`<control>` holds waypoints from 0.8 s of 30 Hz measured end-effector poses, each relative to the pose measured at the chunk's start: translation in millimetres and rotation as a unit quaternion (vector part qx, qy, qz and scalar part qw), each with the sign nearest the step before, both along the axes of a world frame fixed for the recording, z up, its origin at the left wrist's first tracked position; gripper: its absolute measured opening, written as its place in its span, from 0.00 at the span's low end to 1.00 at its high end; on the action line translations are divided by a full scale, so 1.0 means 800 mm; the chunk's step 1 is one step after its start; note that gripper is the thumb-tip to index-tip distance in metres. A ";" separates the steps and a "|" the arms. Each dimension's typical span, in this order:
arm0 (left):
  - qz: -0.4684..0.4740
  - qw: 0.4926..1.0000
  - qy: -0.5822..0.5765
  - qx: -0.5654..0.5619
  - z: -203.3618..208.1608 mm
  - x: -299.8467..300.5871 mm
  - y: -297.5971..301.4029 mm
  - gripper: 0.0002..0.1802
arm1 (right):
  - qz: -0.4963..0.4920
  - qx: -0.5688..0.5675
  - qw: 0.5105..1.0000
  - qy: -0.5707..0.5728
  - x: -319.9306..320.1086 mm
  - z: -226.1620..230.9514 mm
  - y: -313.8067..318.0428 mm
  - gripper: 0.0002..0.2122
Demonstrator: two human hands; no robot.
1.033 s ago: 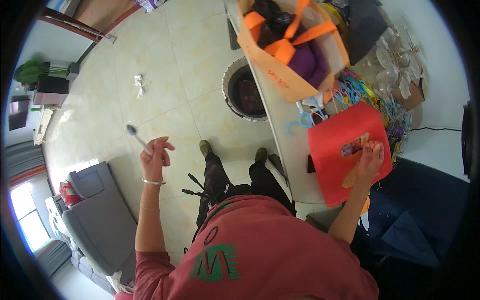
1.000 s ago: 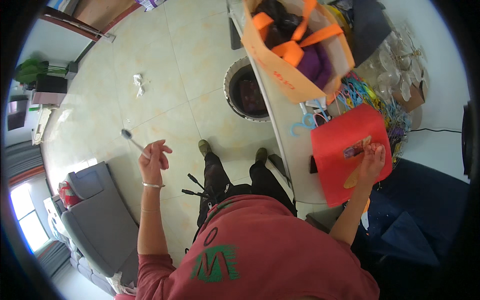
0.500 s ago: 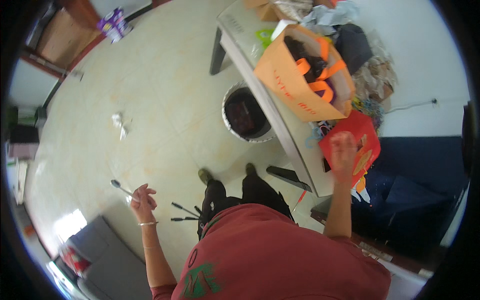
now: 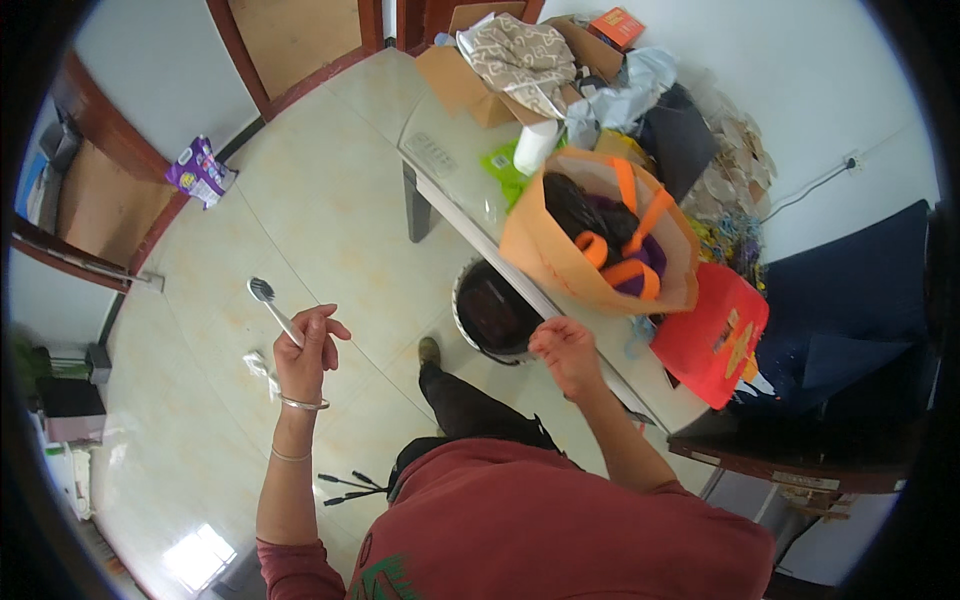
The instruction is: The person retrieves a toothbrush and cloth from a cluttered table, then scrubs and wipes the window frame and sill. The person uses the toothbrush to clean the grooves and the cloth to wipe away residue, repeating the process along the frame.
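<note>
In my left hand (image 4: 305, 355) is a white toothbrush (image 4: 289, 324), its dark-bristled head (image 4: 261, 290) pointing away up and to the left. My fingers close around its handle, and a bracelet circles that wrist. My right hand (image 4: 566, 357) hovers by the near edge of the table, above the rim of the waste bin. Its fingers are loosely bent, with nothing visible in them. Beyond it on the table stands a tan paper bag (image 4: 535, 235) with orange handles, dark plastic inside. To its right lies a red bag (image 4: 705, 335).
The table (image 4: 445, 150) carries a cardboard box (image 4: 465, 80), a white bottle (image 4: 536, 147) and piled wrappings. Below its edge stands a dark-lined bin (image 4: 495, 305). On the floor lie crumpled white paper (image 4: 262, 375) and a purple package (image 4: 202, 173) by the wall. Dark blue panels (image 4: 850, 300) are at right.
My view has swung, bringing more of the far wall and doorways in. My right hand has come away from over the red bag to the table's edge. The toothbrush stays in my left hand.
</note>
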State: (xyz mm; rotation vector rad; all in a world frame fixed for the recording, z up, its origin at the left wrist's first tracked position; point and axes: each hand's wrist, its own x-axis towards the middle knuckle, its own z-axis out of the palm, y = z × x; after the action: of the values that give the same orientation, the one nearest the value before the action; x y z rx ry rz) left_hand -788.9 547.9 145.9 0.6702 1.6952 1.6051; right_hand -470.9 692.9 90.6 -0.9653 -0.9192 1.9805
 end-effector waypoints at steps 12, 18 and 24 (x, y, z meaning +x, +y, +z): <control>-0.068 0.997 0.016 -0.034 0.003 -0.135 0.181 0.16 | 0.002 0.055 0.998 -0.016 -0.194 0.018 0.148 0.05; -0.238 0.969 -0.041 -0.043 -0.007 -0.164 0.307 0.15 | -0.089 0.052 0.993 -0.064 -0.223 0.005 0.178 0.05; -0.408 0.910 0.072 0.018 -0.014 -0.164 0.464 0.12 | -0.243 0.024 0.966 -0.086 -0.252 -0.004 0.188 0.05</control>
State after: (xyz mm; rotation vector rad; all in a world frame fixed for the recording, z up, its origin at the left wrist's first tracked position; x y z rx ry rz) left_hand -919.8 918.7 134.8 1.3268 1.2097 0.9941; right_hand -672.2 843.1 87.8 -1.2147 -0.7309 1.4733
